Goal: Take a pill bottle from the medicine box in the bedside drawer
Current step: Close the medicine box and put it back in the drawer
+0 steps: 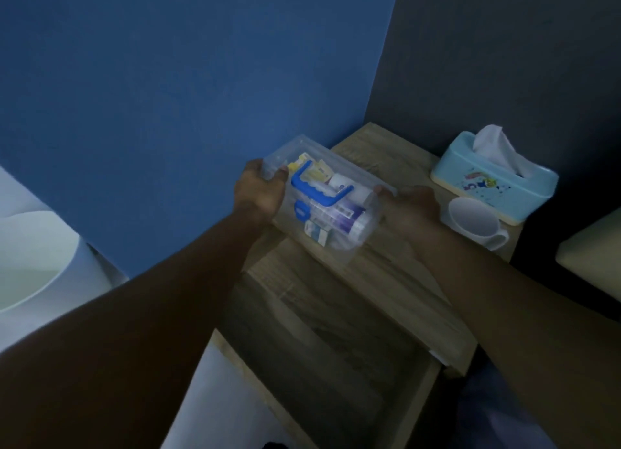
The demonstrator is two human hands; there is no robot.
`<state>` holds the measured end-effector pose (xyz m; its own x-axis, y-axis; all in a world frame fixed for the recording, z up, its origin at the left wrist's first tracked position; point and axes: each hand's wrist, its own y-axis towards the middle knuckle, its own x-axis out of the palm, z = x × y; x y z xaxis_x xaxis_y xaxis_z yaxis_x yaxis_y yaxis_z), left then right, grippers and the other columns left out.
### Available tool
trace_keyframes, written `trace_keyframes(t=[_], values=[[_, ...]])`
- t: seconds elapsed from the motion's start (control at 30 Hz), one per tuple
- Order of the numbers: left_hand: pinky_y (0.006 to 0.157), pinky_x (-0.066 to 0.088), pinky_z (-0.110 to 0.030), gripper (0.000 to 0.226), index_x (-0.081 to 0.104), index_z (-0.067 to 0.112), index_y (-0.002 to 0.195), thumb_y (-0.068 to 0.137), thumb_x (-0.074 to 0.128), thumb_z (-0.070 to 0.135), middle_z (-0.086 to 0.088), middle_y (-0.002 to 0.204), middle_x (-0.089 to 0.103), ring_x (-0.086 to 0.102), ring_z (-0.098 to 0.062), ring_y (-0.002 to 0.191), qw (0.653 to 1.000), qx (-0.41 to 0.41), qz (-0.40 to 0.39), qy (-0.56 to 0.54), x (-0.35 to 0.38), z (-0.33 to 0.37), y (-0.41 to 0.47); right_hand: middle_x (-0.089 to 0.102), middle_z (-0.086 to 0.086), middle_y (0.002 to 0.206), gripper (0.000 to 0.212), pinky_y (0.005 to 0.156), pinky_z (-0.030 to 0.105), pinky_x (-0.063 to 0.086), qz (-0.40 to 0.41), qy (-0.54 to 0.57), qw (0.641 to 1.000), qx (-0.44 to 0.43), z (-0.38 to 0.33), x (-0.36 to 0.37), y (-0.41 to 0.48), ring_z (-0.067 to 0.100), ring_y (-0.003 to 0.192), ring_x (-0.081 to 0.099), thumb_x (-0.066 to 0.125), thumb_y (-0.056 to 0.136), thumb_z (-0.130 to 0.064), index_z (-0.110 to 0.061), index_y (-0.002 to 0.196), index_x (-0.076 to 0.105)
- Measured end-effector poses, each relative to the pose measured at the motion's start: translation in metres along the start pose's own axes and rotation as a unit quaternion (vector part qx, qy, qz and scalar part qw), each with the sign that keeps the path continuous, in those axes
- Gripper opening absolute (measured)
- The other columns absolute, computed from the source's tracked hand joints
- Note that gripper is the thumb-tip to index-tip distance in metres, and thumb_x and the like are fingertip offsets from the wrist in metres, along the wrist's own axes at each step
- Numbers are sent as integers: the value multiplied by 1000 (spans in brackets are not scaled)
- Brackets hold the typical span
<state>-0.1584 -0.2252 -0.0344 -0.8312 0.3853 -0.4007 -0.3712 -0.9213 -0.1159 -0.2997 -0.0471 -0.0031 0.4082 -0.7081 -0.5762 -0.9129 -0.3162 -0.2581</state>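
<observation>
From the head camera, both hands hold one clear plastic medicine box (pixel 322 200) over the top of the wooden bedside table (pixel 386 274). The left hand (pixel 260 193) clamps the box's left end, thumb over the lid edge and fingers (pixel 280 175) curled onto the top; the right hand (pixel 415 206) grips the right end, its fingertips pressed to the corner and partly blurred. Whether the box rests on the wood or hangs just above it cannot be told. Between the two sets of fingers, the lid carries one blue handle (pixel 321 188) and one blue latch (pixel 301 211), and the lid looks shut. Through the plastic, several packets and at least one white bottle-like shape (pixel 339 181) show, too blurred to count or name for sure. Just beyond the right fingers lies one white mug (pixel 475 225), tipped on its side, and behind it one pale blue tissue box (pixel 494 183) with a tissue standing out. These two crowd the right edge of the tabletop. Below the wrists one drawer (pixel 322 364) stands pulled out, its inside dim. Beyond the left fingers rises a blue wall (pixel 168 96), close against the table's left edge.
</observation>
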Motion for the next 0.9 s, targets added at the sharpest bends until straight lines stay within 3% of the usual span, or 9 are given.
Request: trace_keyframes(t=[0.07, 0.1, 0.23, 0.4, 0.67, 0.73, 0.83, 0.9], values=[[102, 49, -40, 62, 54, 16, 136, 84, 67, 47, -6, 132, 61, 59, -25, 119, 1000, -5, -3, -9, -10, 1, -5, 69, 16, 123, 54, 90, 41, 58, -24, 73, 997, 25, 0, -5, -6, 30, 107, 69, 71, 88, -38, -2, 129, 61], [103, 48, -40, 62, 55, 16, 135, 83, 69, 46, -6, 132, 62, 60, -24, 119, 1000, -5, -3, -12, -15, 2, -11, 70, 16, 120, 52, 91, 45, 58, -34, 96, 994, 32, 2, -8, -11, 30, 104, 71, 72, 88, -35, -2, 127, 62], [101, 50, -39, 60, 59, 15, 132, 80, 73, 41, -4, 127, 65, 64, -22, 113, 999, -13, 8, -39, -37, 9, -41, 75, 9, 99, 31, 86, 47, 60, -57, 116, 991, 22, 16, -19, -43, 24, 87, 75, 69, 87, -41, -13, 100, 69], [102, 50, -42, 58, 59, 13, 131, 80, 74, 36, -7, 127, 66, 64, -26, 114, 997, -50, 18, -61, -66, 12, -90, 77, 6, 94, 31, 75, 42, 64, -73, 188, 978, 48, 36, -34, -96, 19, 75, 78, 80, 80, -34, -14, 102, 72], [103, 48, -47, 68, 53, 15, 135, 81, 70, 51, -8, 134, 59, 60, -29, 117, 996, -92, 9, -5, -92, -23, -163, 76, 7, 99, 20, 75, 43, 64, -107, 230, 965, 67, 78, -43, -169, 20, 83, 77, 78, 81, -23, -18, 99, 70], [99, 51, -46, 64, 54, 15, 134, 82, 70, 49, -7, 131, 60, 61, -27, 112, 996, -92, 5, 6, -91, -33, -170, 76, 7, 101, 25, 76, 44, 64, -111, 233, 962, 86, 90, -39, -178, 21, 85, 77, 78, 81, -23, -17, 104, 69], [76, 54, -35, 50, 58, 16, 126, 85, 69, 43, -4, 114, 65, 62, -17, 90, 996, -94, -8, 7, -85, -49, -176, 76, 7, 104, 27, 78, 44, 63, -119, 224, 961, 107, 109, -27, -183, 20, 87, 76, 74, 84, -23, -16, 110, 69], [74, 56, -37, 46, 56, 18, 125, 86, 68, 39, 0, 102, 65, 62, -17, 88, 992, -122, -36, -9, -79, -64, -177, 75, 6, 107, 29, 78, 43, 63, -115, 223, 961, 120, 120, -18, -183, 19, 88, 76, 71, 86, -22, -17, 114, 68]])
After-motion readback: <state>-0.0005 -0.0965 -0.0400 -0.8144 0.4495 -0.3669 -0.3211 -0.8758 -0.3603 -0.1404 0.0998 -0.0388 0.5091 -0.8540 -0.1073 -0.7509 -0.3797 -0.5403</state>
